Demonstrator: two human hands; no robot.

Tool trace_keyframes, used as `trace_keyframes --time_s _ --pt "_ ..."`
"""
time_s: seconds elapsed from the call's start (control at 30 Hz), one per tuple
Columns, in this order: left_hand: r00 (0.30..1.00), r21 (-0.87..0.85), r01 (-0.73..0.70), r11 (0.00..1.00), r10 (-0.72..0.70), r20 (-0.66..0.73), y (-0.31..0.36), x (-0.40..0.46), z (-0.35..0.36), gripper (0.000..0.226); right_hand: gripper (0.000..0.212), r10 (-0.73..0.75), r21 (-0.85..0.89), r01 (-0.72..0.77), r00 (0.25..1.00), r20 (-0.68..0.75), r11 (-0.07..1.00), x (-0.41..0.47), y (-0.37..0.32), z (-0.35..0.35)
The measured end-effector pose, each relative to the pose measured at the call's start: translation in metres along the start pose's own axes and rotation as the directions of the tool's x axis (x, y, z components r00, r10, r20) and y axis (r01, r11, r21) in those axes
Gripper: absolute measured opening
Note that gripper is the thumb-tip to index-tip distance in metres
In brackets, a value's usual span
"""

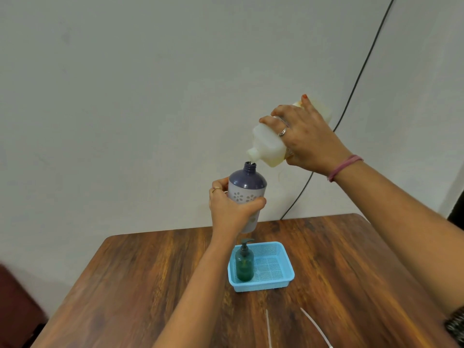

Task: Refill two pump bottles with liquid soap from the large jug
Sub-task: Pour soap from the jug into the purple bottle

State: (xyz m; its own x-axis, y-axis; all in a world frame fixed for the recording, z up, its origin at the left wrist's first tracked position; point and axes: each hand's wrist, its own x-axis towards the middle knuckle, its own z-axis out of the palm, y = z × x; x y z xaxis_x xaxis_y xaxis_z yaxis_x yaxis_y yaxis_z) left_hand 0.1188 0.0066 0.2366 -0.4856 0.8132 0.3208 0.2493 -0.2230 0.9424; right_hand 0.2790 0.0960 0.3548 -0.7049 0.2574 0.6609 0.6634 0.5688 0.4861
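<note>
While the left hand (229,208) wraps around the lower body of the purple-and-white bottle (247,194), holding it upright in the air at the centre of the frame, the right hand (305,139) clamps the translucent jug (270,144) just above and to the right, tipped so its spout points down at the bottle's open neck. Spout and neck look nearly touching; a thin pale stream may run between them, though it is too small to be sure. Yellowish liquid sits in the jug's lower edge. Below, on the wooden table (140,277), a light blue basket (281,280) holds a green pump bottle (244,263) standing upright in its left side, pump still on.
</note>
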Motion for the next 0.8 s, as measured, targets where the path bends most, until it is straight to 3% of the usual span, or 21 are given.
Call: trace_keyframes --time_s 0.63,0.8 --pt "1.000 0.007 -0.005 1.000 0.005 0.007 -0.0016 -0.0007 0.0002 0.077 0.095 0.040 0.058 -0.040 0.999 -0.003 0.998 -0.0035 -0.0032 0.0039" --pt "1.000 0.001 0.008 1.000 -0.008 0.016 -0.0004 -0.0018 -0.0005 0.075 0.097 0.123 0.150 -0.138 0.987 0.102 0.979 -0.0092 -0.0062 0.0071"
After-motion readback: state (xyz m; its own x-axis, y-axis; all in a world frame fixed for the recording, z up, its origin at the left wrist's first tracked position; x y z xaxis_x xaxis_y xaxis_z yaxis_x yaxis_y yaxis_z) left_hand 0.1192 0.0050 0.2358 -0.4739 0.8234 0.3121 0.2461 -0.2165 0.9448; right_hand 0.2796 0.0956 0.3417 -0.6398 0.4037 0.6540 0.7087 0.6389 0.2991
